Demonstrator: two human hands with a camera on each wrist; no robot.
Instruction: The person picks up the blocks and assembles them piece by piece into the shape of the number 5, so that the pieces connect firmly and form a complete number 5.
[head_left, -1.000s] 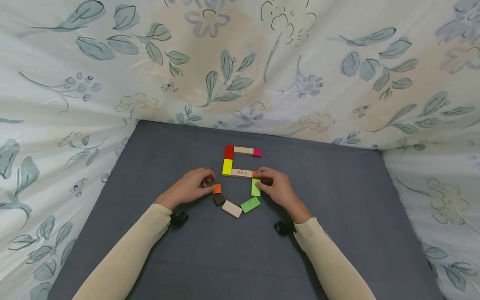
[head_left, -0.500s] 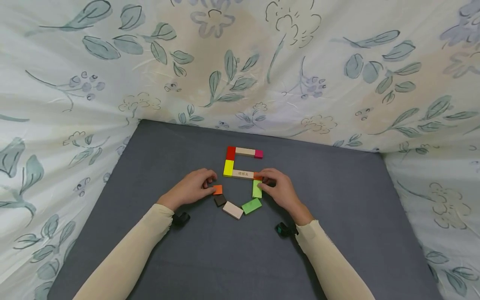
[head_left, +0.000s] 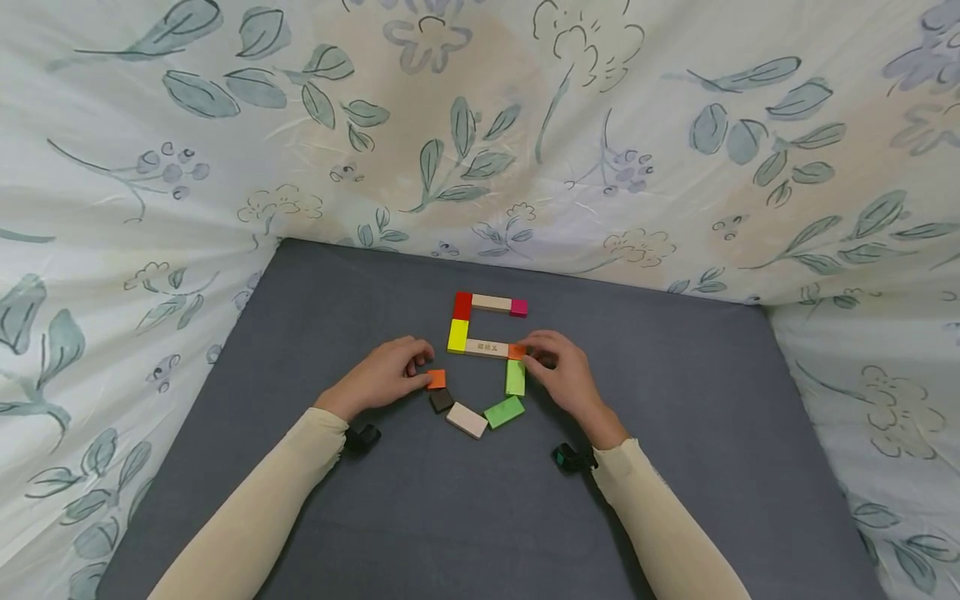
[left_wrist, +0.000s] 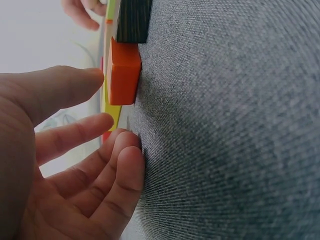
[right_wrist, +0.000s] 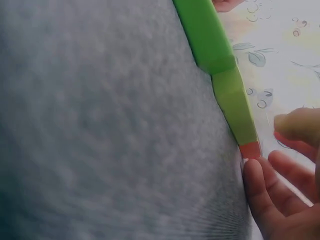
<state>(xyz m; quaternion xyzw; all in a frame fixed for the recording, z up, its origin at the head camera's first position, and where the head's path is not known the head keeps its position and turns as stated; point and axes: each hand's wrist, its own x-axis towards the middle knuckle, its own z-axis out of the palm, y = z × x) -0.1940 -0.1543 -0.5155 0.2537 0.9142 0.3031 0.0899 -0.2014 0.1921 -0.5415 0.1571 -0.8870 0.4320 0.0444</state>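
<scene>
Wooden blocks lie flat on a dark grey cloth in a shape like a figure. My left hand [head_left: 378, 377] is beside a small orange block [head_left: 437, 379] at its lower left end. In the left wrist view the thumb tip is at that block's edge, while the other fingers curve loosely around no block. My right hand [head_left: 561, 373] is beside the other orange block [head_left: 516, 351], its fingertips close against that end in the right wrist view. The right thumb is off the light green block [head_left: 515, 378]. Whether either hand presses a block is hard to tell.
A red block [head_left: 462, 306], a yellow block [head_left: 457, 336], a magenta block [head_left: 519, 308] and two long plain blocks form the upper part. Below are a black block [head_left: 442, 401], a pale block [head_left: 467, 420] and a green block [head_left: 504, 412]. Floral cloth [head_left: 480, 167] hangs behind.
My right thumb and fingers have drawn slightly right, off the light green block, leaving more of the right orange block in sight. The left hand keeps its place beside the left orange block.
</scene>
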